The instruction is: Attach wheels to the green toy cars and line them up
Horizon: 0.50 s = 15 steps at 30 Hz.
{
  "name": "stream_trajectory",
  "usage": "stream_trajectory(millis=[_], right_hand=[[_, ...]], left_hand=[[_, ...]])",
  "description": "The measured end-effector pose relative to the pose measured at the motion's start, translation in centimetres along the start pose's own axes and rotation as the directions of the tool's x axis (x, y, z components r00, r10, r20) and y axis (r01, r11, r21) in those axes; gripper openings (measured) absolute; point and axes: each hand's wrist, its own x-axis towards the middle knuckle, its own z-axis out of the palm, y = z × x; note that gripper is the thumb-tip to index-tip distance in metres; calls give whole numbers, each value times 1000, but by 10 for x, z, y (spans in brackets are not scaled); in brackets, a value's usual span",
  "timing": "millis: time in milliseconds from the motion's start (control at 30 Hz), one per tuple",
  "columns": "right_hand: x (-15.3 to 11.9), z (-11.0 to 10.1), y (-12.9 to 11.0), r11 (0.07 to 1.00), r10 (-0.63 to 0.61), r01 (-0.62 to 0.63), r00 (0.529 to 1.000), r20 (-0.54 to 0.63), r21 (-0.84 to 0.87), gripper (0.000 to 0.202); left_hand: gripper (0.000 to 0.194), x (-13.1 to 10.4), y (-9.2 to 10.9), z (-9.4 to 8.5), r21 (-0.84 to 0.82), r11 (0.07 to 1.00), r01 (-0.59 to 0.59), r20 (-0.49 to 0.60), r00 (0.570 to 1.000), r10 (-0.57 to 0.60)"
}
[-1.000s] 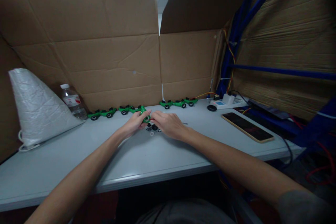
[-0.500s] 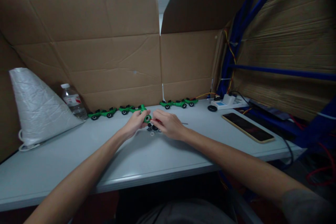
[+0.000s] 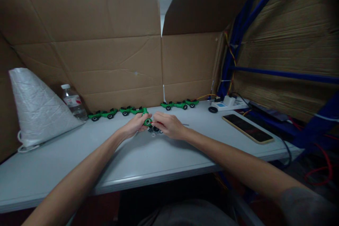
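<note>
My left hand (image 3: 134, 125) is closed around a green toy car body (image 3: 147, 122), whose round dark-centred end faces me. Close against it on the right, my right hand (image 3: 169, 125) has its fingers pinched together. Whatever sits between those fingertips is too small and hidden to name. Beneath both hands, small black and white parts (image 3: 153, 134) lie on the table, partly covered by the fingers. A thin rod (image 3: 185, 124) shows on the tabletop just past my right hand.
Several green toy cars (image 3: 103, 114) line the back, with more green cars (image 3: 180, 105) farther right. A silvery bag (image 3: 42, 113) and water bottle (image 3: 74, 102) stand left. On the right are a phone (image 3: 247, 128), a black round piece (image 3: 213, 109) and a power strip (image 3: 230, 103). Cardboard (image 3: 106, 56) walls the back.
The green toy car body has dipped slightly and turned a little in my left hand. My right hand stays beside it, fingers still pinched. The view has shifted slightly.
</note>
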Motion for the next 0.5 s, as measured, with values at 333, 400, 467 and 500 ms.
stream_trajectory(millis=[333,400,467,500], right_hand=[[-3,-4,-8,982,20,-20,1000,-5,-187,20],[-3,-3,-6,985,9,-11,1000,-15,-173,21],[-3,-1,-3,987,0,-3,1000,-21,-163,22],[-3,-1,-3,987,-6,3,1000,-21,-161,22]], left_hand=[[41,-2,-1,6,-39,999,-6,-52,999,4],[42,-4,1,5,-83,996,21,13,1000,-20],[41,-4,1,5,-103,994,41,49,998,-36],[41,-4,2,4,-105,993,49,61,997,-43]])
